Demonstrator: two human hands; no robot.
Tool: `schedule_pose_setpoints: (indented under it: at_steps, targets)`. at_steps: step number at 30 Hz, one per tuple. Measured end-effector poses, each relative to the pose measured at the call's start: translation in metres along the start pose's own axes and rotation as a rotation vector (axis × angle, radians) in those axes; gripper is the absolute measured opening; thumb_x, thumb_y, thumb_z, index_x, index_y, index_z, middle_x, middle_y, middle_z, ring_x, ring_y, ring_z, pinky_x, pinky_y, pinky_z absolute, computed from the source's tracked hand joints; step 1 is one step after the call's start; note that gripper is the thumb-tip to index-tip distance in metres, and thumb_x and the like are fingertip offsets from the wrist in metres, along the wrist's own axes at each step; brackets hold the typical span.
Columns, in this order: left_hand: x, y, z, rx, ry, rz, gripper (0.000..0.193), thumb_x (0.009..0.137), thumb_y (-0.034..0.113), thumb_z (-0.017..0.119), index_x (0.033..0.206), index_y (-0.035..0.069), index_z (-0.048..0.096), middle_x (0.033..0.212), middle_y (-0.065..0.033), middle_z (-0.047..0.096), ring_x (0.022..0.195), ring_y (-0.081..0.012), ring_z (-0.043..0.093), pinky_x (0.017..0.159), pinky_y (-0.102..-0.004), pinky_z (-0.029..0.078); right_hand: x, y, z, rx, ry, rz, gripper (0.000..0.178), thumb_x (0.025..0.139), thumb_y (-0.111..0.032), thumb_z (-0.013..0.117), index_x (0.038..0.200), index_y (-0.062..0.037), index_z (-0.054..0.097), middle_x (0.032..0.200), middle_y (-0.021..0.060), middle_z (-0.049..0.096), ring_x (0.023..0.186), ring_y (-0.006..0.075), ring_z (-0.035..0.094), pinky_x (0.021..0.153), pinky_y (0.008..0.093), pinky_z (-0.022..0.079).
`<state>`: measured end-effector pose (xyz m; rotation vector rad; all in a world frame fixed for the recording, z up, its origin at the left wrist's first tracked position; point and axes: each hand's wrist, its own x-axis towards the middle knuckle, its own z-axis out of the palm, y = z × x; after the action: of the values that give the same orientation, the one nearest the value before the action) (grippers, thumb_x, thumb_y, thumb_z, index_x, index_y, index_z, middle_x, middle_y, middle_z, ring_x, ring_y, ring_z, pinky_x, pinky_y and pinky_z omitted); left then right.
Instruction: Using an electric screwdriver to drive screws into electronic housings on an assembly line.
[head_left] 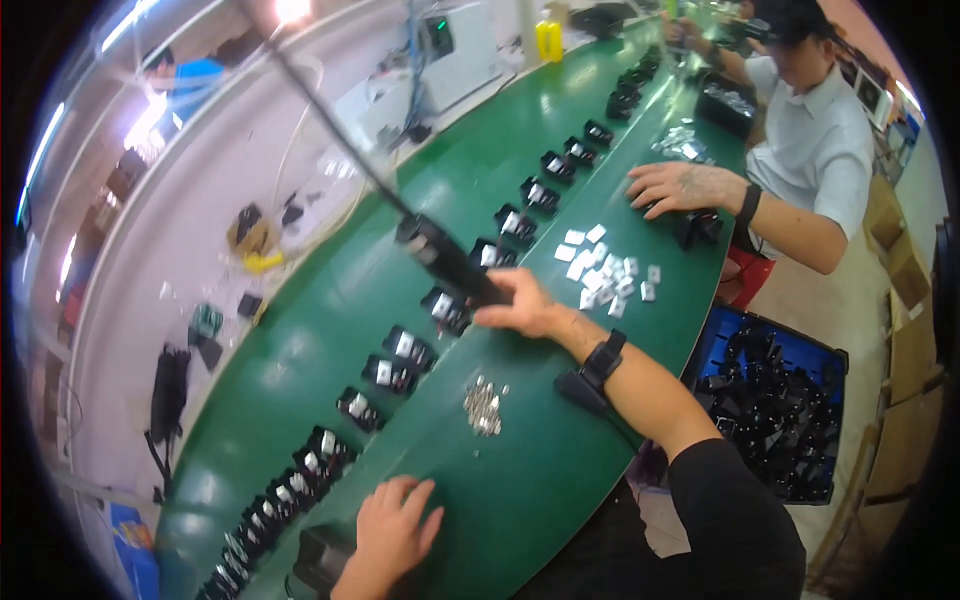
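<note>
My right hand (pixel 522 303) is wrapped round a black cylindrical tool (pixel 448 258) that looks like an electric screwdriver. From its upper end a dark rod or cord runs up and to the left. Beneath and beside that hand lies a row of black housings with white labels, one of them (pixel 445 311) close to the fingers. The tool's lower tip is hidden by the hand. My left hand (pixel 397 527) is over the near part of the green table, its fingers apart and holding nothing. A small pile of shiny metal pieces (pixel 483 406) lies between my hands.
Small white square pieces (pixel 600 272) are scattered right of my right hand. A co-worker's hand (pixel 688 188) rests near black parts at the far right. A blue crate (pixel 835 352) full of black parts stands below the green table (pixel 560 425). More housings (pixel 285 487) crowd lower left.
</note>
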<state>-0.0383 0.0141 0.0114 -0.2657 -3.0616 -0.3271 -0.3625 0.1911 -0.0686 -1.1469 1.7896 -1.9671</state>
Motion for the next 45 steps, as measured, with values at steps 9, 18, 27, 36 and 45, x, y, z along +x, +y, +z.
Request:
schedule_pose_setpoints:
  at_steps: [9,18,27,36,45]
  targets:
    - [0.05,-0.023,0.016,-0.134,0.101,-0.01,0.022,0.075,0.019,0.07,0.093,0.009,0.063,0.083,-0.0081,0.057,0.076,-0.027,0.06,0.064,-0.0375,0.05,-0.006,-0.014,0.015,0.119,0.176,0.127,0.021,0.078,-0.017,0.073,0.09,-0.0027,0.061,0.069,0.0006,0.058,0.058,0.007,0.052,0.052,0.0217,0.041]
    - [0.052,0.002,0.053,-0.265,0.22,-0.05,0.012,0.075,0.016,0.074,0.085,0.01,0.07,0.079,-0.0039,0.057,0.068,-0.0222,0.062,0.057,-0.0332,0.05,-0.008,-0.013,0.027,0.176,0.222,0.14,0.026,0.076,-0.023,0.076,0.087,-0.0041,0.063,0.069,-0.0032,0.057,0.063,0.005,0.052,0.055,0.0227,0.042]
    - [0.065,0.005,0.044,-0.689,0.335,-0.165,0.009,0.075,0.001,0.07,0.084,0.002,0.068,0.078,-0.0056,0.066,0.057,-0.0127,0.059,0.051,-0.0246,0.048,-0.017,-0.03,0.007,-0.459,0.356,-0.125,0.038,0.071,-0.025,0.076,0.099,-0.0064,0.058,0.064,0.0066,0.058,0.058,0.0169,0.057,0.055,0.0302,0.044]
    - [0.067,-0.023,0.047,-1.236,0.445,-0.637,0.009,0.084,0.003,0.065,0.09,-0.003,0.066,0.073,-0.0044,0.064,0.054,-0.0081,0.055,0.046,-0.0199,0.041,-0.015,-0.079,0.042,-0.332,0.258,-0.277,0.073,0.064,-0.004,0.067,0.13,-0.0083,0.038,0.08,0.0115,0.063,0.07,0.0279,0.067,0.065,0.0337,0.051]
    - [0.061,-0.026,0.04,-1.775,0.528,-0.63,0.017,0.09,0.018,0.063,0.09,0.001,0.061,0.073,-0.0061,0.063,0.049,-0.0112,0.054,0.044,-0.0215,0.04,-0.002,-0.158,0.128,0.523,0.028,-0.052,0.05,0.071,0.004,0.068,0.117,0.0011,0.051,0.08,0.0037,0.06,0.073,0.01,0.056,0.067,0.0239,0.046]
